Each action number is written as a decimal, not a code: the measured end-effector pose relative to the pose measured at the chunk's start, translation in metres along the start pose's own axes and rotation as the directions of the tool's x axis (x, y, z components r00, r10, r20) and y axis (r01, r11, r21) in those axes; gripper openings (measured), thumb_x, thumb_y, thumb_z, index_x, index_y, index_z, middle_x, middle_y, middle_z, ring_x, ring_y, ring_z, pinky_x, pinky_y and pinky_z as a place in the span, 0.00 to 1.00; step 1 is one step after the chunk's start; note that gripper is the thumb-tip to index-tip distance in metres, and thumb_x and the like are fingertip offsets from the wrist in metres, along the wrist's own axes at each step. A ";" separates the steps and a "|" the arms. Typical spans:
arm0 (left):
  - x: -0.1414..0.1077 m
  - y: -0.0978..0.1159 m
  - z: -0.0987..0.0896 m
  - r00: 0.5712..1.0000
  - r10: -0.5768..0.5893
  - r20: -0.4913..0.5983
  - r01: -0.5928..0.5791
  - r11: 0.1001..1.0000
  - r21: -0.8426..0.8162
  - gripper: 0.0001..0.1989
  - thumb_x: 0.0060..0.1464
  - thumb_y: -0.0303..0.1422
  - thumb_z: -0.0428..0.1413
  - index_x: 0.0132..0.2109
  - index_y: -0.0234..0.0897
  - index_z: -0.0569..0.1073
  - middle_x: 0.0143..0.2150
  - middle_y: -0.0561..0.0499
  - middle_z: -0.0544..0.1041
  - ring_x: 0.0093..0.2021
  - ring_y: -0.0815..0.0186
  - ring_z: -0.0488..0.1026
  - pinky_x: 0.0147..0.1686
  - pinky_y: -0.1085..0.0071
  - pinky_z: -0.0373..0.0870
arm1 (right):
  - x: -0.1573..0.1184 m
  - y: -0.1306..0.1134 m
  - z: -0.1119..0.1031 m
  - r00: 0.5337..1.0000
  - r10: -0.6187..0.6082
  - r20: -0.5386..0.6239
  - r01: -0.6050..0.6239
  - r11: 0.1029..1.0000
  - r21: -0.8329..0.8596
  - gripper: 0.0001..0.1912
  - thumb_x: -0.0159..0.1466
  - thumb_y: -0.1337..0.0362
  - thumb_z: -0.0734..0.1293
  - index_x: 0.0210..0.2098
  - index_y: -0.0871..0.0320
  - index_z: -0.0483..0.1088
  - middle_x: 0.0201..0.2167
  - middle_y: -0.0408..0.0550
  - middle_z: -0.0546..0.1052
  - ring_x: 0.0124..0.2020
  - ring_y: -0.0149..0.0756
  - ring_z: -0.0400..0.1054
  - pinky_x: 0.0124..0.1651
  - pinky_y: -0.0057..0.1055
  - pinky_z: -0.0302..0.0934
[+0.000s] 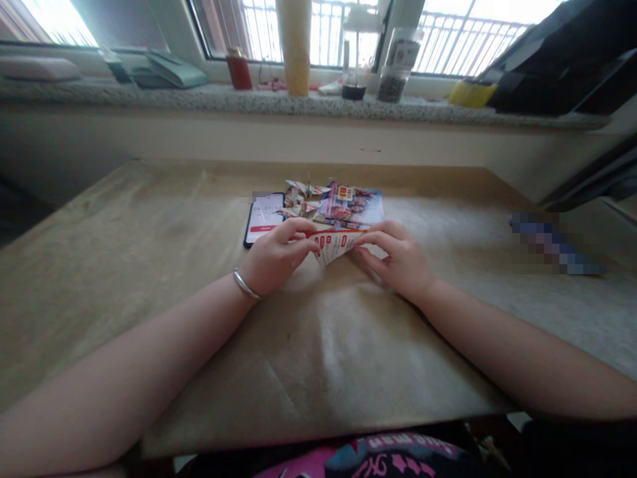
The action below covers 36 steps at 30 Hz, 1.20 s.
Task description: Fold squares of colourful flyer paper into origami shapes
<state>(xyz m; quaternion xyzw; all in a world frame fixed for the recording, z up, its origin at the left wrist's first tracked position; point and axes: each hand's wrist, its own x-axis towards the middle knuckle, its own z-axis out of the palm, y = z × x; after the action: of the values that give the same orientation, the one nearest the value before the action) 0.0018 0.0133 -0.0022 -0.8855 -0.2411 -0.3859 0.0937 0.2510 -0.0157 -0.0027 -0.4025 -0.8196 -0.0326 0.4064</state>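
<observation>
A dark garment with pink lettering (398, 455) filled the bottom edge of the frame as two bare forearms stretched across a tan counter (239, 392). At the centre, a white folded paper (334, 245) printed in red hung between the person's fingers, its point toward the viewer. The left hand (273, 259), with a silver bangle (245, 285) at the wrist, pinched the paper's left end between thumb and fingers; the right hand (401, 262) gripped its right corner by the fingertips.

Just above the left hand in the picture lay a phone (263, 212) with a lit screen. Beside it, above centre, sat folded paper pieces (294, 211) and a colourful printed leaflet (365, 209). A blurred-out item (552, 245) rested at the right of the frame. Along the top, a speckled windowsill (199, 98) held a red container (239, 72) and a tall yellow cylinder (297, 50).
</observation>
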 end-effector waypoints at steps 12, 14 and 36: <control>0.004 0.000 -0.008 0.998 0.066 -0.006 -0.064 0.987 0.150 0.08 0.60 0.35 0.54 0.43 0.37 0.71 0.38 0.50 0.77 0.35 0.68 0.74 0.35 0.73 0.71 | -0.001 -0.001 -0.001 0.996 0.084 0.019 -0.081 0.989 -0.126 0.12 0.64 0.61 0.65 0.46 0.53 0.73 0.36 0.47 0.76 0.30 0.32 0.68 0.32 0.30 0.63; 0.005 0.002 -0.009 0.994 0.111 -0.010 -0.108 0.985 0.135 0.06 0.60 0.32 0.54 0.44 0.37 0.71 0.40 0.49 0.77 0.38 0.68 0.74 0.36 0.72 0.72 | -0.002 -0.001 -0.002 0.997 0.079 0.005 -0.078 0.987 -0.138 0.09 0.63 0.61 0.65 0.41 0.53 0.74 0.34 0.47 0.76 0.32 0.33 0.69 0.33 0.30 0.62; 0.004 -0.001 -0.010 0.932 0.102 0.349 -0.125 0.991 0.044 0.20 0.56 0.42 0.56 0.55 0.43 0.70 0.51 0.49 0.76 0.54 0.58 0.69 0.65 0.49 0.46 | 0.001 0.010 -0.006 0.920 -0.305 0.248 0.309 0.951 0.022 0.05 0.61 0.66 0.65 0.30 0.54 0.73 0.36 0.47 0.75 0.37 0.36 0.66 0.42 0.35 0.62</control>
<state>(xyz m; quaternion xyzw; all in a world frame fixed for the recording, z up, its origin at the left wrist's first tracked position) -0.0029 0.0124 0.0071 -0.9485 -0.2149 -0.2100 0.1009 0.2612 -0.0110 -0.0005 -0.2735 -0.9166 -0.0521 0.2870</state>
